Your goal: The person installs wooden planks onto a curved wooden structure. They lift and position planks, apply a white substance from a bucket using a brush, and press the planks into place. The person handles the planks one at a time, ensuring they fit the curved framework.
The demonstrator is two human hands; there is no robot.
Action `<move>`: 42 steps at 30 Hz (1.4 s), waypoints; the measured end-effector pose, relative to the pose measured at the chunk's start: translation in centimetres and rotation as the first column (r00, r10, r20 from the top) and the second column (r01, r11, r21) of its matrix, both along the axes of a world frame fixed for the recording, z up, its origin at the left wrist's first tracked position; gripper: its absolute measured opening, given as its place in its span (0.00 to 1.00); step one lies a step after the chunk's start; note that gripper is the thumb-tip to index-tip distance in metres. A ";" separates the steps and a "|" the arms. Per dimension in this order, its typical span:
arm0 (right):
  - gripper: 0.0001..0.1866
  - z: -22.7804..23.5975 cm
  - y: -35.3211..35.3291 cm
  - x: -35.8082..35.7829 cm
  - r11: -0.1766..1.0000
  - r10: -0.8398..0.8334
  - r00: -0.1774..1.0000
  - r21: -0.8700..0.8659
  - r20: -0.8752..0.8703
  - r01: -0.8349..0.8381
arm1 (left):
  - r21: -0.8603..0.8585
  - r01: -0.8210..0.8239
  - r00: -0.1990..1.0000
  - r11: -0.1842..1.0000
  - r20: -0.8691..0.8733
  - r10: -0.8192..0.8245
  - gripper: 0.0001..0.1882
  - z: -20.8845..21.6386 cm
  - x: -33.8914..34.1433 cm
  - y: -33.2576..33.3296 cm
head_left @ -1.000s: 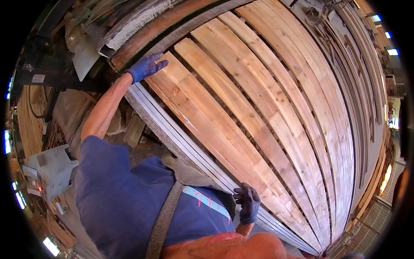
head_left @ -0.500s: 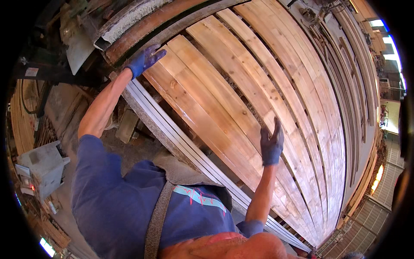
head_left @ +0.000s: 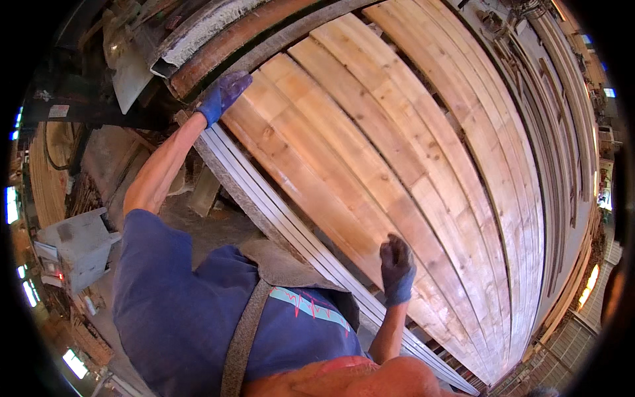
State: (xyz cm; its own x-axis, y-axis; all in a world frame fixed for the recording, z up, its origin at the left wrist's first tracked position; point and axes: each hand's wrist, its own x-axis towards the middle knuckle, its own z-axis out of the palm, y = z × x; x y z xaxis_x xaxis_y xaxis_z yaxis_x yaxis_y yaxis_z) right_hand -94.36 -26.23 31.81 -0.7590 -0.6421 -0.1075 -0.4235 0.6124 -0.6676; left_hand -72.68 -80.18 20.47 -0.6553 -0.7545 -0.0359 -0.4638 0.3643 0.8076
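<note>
Long pale wooden boards lie side by side, curving across the view. At the far-left end of the nearest boards, my left hand wears a blue and purple glove. Its fingers stretch out together against the board ends, with the fingertips partly blurred. My right hand, in a dark glove, is over the nearer boards toward the right, its fingers curled in and nothing visible in them. Narrow seams run between the nearer boards, while a wider dark gap separates them from the farther boards.
White metal rails run between me and the boards. A rusty beam crosses beyond the boards' left ends. A grey box with a red light stands at the left. More long timbers are stacked on the far right.
Several boards have shifted toward me, narrowing the gaps between the nearer ones. My right hand has come closer and its fingers have curled. My left hand's spread fingers have drawn together.
</note>
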 end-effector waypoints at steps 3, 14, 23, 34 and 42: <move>0.12 0.1 3.0 3.7 0.996 0.024 0.999 0.088 -0.048 -0.019 | -0.002 0.038 0.973 0.999 -0.227 -0.037 0.18 -1.5 -1.7 -1.6; 0.08 -2.4 7.3 6.3 0.969 -0.127 0.965 0.237 0.232 0.070 | -0.096 -0.053 0.980 0.994 0.188 0.070 0.27 1.5 -7.3 -0.8; 0.19 -1.0 16.5 6.5 0.683 -0.722 0.436 0.449 0.537 0.576 | -0.138 0.157 0.952 0.978 0.285 -0.113 0.20 11.4 -4.1 0.6; 0.27 0.9 16.8 5.4 -0.097 -0.054 0.314 -0.318 0.948 0.943 | -0.337 0.269 0.916 0.902 -0.200 -0.347 0.22 17.7 0.3 -1.3; 0.24 -1.3 20.1 2.0 0.277 -0.625 0.545 -0.493 0.560 0.825 | -0.552 -0.160 0.884 0.818 -0.449 -0.129 0.18 17.4 -3.8 0.2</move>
State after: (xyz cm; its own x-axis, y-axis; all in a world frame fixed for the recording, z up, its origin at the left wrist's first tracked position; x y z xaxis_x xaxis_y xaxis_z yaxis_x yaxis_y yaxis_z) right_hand -92.40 -6.12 30.54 -0.9594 0.2175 -0.1798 0.1723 -0.0529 -0.9836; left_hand -76.50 -79.99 37.85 -0.4741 -0.5529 0.6852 -0.1143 0.8103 0.5747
